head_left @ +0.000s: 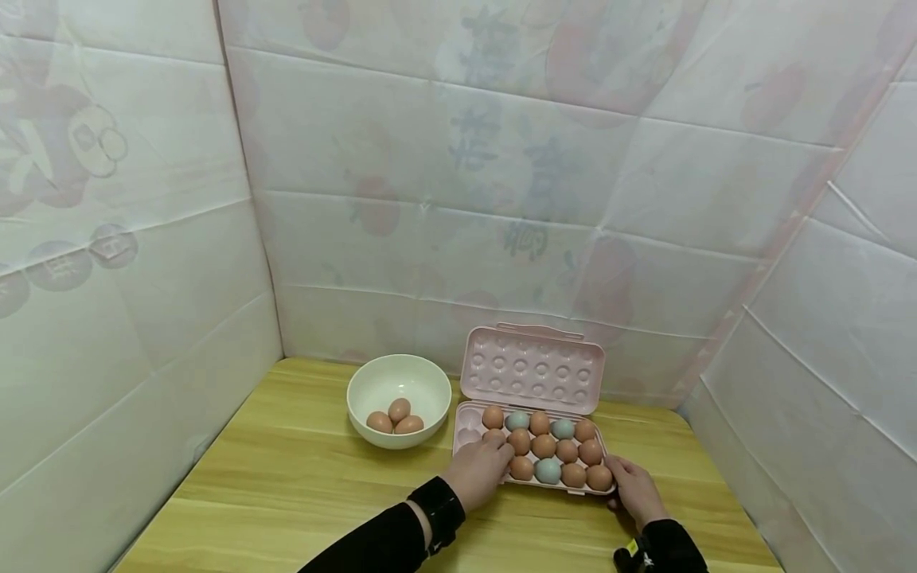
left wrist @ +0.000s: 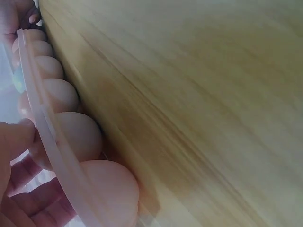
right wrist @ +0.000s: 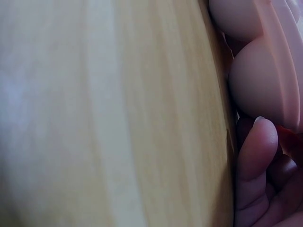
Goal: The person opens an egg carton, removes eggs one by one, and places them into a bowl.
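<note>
A pink plastic egg carton (head_left: 470, 416) lies on the table with its lid (head_left: 530, 368) raised at the back. Brown eggs (head_left: 543, 446) and a few pale blue ones (head_left: 548, 471) sit in its cups; two back left cups are bare. Over the carton's left end, my left hand (head_left: 476, 475) grips a brown egg (left wrist: 40, 157) between thumb (left wrist: 21, 135) and fingers, which partly hide it. At the front right corner my right hand (head_left: 637, 489) holds the carton by its edge. In the right wrist view the right thumb (right wrist: 255, 153) lies beside the rounded cup underside.
To the carton's left stands a cream bowl (head_left: 372, 378) with three brown eggs (head_left: 399, 410) inside. The table (head_left: 286, 477) is wood-patterned. White printed sheets (head_left: 423, 255) wall in the back and both sides.
</note>
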`<state>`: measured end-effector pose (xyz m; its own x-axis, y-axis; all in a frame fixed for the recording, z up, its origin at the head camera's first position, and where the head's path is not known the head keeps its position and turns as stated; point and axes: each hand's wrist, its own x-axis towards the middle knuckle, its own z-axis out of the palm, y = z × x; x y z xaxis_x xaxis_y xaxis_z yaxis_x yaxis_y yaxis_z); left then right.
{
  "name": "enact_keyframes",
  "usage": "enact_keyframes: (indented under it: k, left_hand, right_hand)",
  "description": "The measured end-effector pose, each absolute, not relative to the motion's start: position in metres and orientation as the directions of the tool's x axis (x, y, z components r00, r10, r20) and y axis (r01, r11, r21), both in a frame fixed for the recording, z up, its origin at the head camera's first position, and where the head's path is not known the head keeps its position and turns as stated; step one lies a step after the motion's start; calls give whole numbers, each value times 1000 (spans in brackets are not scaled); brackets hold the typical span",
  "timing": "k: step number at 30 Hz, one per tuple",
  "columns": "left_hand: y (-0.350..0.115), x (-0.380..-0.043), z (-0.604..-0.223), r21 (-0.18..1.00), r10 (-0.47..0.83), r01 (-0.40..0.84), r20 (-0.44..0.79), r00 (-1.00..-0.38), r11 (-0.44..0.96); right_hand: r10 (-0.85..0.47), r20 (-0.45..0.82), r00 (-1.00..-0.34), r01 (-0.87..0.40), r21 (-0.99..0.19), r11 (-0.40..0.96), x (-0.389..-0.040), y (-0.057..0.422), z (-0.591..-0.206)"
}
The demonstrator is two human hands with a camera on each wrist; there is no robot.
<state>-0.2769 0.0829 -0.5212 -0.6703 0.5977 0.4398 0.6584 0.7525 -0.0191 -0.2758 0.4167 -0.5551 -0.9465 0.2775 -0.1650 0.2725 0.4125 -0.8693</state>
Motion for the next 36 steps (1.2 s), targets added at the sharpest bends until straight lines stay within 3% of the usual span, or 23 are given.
enact_keyframes:
  k: [25,36]
  left_hand:
    - [84,-280,-518,48,589,658,402,-701,751]
    - [77,-284,-514,227,603,710,397,-692,666]
  right_hand:
    - [273,-170,-947,276,-866,417,-276,415,-553]
    - [270,-180,-946,283,-865,414,-276,415,-552]
